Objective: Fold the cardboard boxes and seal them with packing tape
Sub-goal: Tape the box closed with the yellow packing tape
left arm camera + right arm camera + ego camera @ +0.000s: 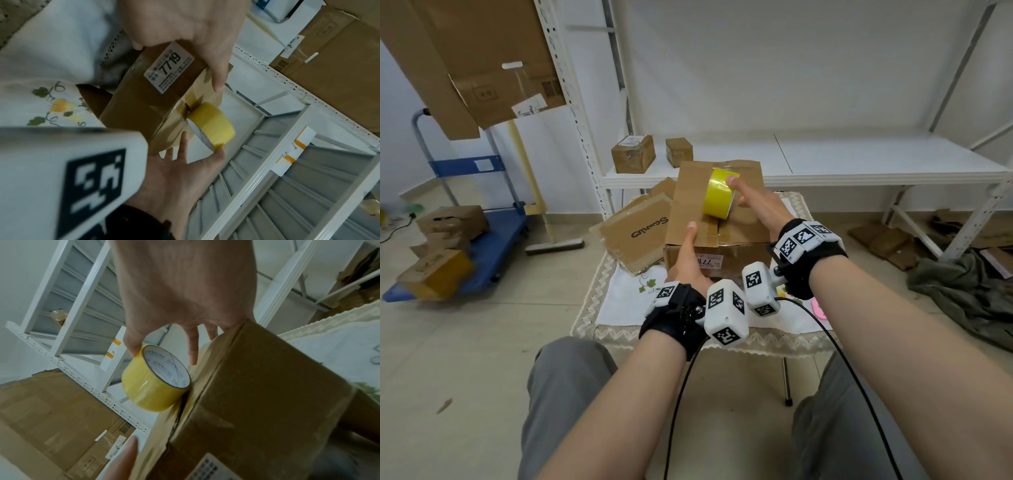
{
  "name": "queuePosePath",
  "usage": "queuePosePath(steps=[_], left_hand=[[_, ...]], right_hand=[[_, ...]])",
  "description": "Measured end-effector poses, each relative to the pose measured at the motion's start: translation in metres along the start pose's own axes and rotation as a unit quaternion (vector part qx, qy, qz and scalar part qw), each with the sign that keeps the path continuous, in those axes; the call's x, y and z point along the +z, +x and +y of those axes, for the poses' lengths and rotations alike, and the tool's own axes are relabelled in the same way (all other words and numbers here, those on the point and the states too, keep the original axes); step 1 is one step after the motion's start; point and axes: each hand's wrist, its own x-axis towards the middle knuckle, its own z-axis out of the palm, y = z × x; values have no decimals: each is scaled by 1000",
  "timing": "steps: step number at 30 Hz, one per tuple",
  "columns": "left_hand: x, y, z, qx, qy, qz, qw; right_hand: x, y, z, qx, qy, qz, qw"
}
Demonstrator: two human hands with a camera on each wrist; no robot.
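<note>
A brown cardboard box (726, 219) (144, 104) (267, 386) stands on the small cloth-covered table (626, 298), flaps down, a white "7719" label (168, 68) on its near face. My right hand (756, 209) (185, 288) pinches a yellow tape roll (717, 193) (209, 125) (156, 381) standing on edge over the top seam. My left hand (688, 257) (185, 24) clasps the near top edge, thumb flat on the top, fingers on the front face. A glossy strip of tape (709, 229) runs from beside the thumb to the roll.
Flattened printed cardboard (640, 229) lies left of the box. Two small sealed boxes (633, 154) sit on the white shelf behind. A blue trolley (493, 240) with boxes is at the left, large cardboard (482, 68) above it, an olive cloth (962, 294) on the floor right.
</note>
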Motion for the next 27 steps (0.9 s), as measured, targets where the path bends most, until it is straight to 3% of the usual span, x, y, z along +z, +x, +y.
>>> queuePosePath(steps=[3, 7, 13, 19, 27], left_hand=[[0, 17, -2, 26, -13, 54, 998], [13, -15, 3, 81, -21, 162, 983], [8, -13, 13, 88, -52, 165, 981], [5, -35, 52, 109, -8, 91, 990], [-4, -50, 88, 125, 9, 85, 988]], right_hand=[[-1, 5, 4, -6, 1, 8, 1000], [-4, 5, 6, -9, 21, 21, 1000], [-16, 8, 4, -4, 55, 36, 998], [-29, 24, 0, 22, 137, 77, 987], [-36, 42, -8, 76, 166, 19, 983]])
